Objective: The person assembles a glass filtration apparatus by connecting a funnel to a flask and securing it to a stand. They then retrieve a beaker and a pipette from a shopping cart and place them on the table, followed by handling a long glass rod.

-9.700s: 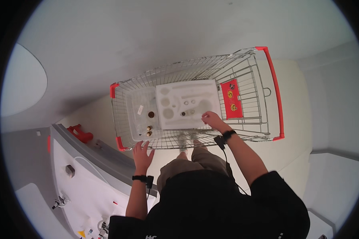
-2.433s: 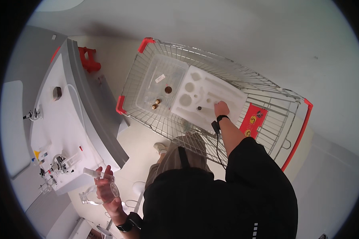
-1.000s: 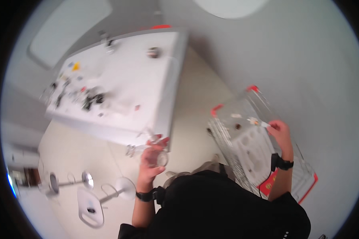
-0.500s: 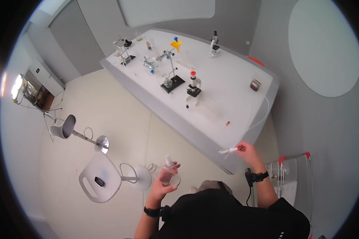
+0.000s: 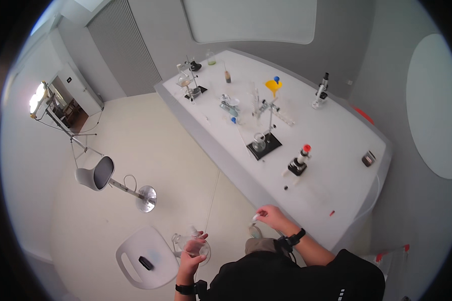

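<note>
Two hands (image 5: 191,255) holding glassware (image 5: 182,242), white piece (image 5: 256,217)

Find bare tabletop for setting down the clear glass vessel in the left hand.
Best patch: the white table between the red-topped microscope, the white microscope and the dark box. Another: between that box and the small red item. Crowded: around the yellow funnel and black stand base, and leftward through the glassware.
</note>
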Tool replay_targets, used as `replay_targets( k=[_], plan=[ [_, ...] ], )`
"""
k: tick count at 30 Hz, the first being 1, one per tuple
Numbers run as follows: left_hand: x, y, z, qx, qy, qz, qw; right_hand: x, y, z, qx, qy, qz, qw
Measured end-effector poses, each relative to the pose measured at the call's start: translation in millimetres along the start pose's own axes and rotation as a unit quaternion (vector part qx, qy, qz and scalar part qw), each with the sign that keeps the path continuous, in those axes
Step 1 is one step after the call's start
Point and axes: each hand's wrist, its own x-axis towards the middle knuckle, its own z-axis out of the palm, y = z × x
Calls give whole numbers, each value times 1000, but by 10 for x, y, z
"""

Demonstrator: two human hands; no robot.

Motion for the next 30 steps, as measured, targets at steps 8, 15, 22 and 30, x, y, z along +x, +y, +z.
replay_targets(
  k=[8, 15, 22, 30],
  plan=[
    [1134, 687, -802, 14, 112, 59, 992, 2115, -968, 407, -57, -105, -76, 990],
    [2102, 861, -2095, -9, 143, 78, 986, 3512, -1169, 934, -101, -102, -81, 986],
    [3686, 1574, -3150, 5, 52, 75, 996, 4529, -1408, 1229, -116, -11, -9, 993],
    [5344, 2182, -3701, 34, -60, 58, 996, 5384, -1606, 1072, -98, 121, 65, 986]
  ],
)
